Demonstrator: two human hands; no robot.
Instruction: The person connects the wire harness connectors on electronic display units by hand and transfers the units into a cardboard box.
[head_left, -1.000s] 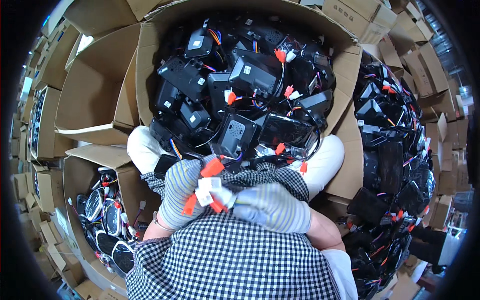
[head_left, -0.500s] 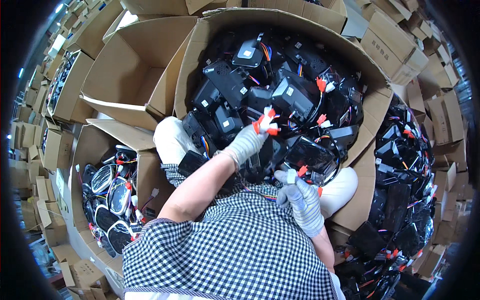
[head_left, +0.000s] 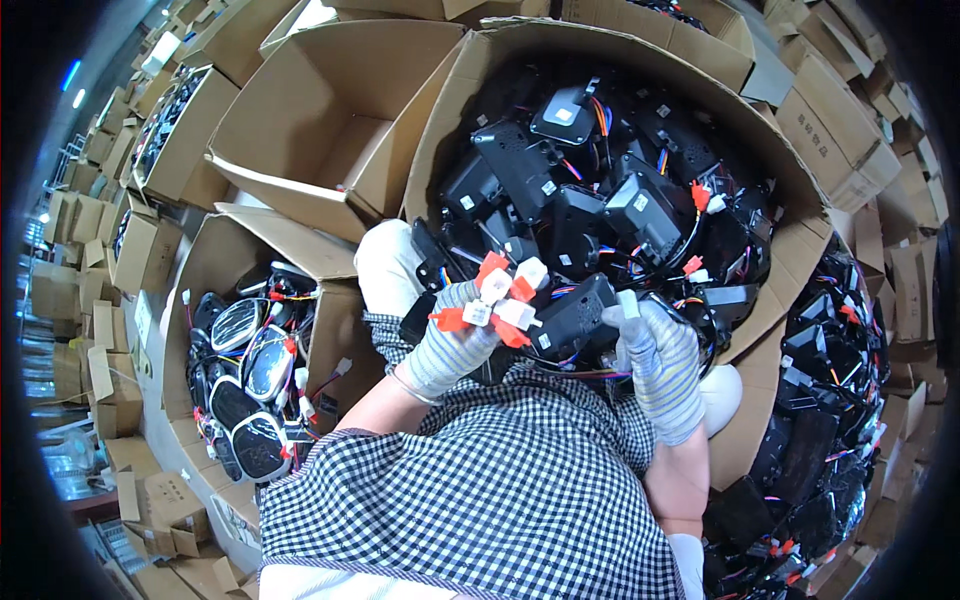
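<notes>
A: Item held?
B: Black housing [head_left: 578,318], lifted since a second ago out of the big carton [head_left: 440,130]. Right hand [head_left: 658,362] clenched round one end; left hand [head_left: 462,340] gripping its red-and-white connectors [head_left: 497,295].
A: Location?
B: Over the lap, just above the heap, ready for checking.

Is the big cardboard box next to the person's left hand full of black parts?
No, that open cardboard box beside the left hand looks bare inside; the black parts fill another box.
</notes>
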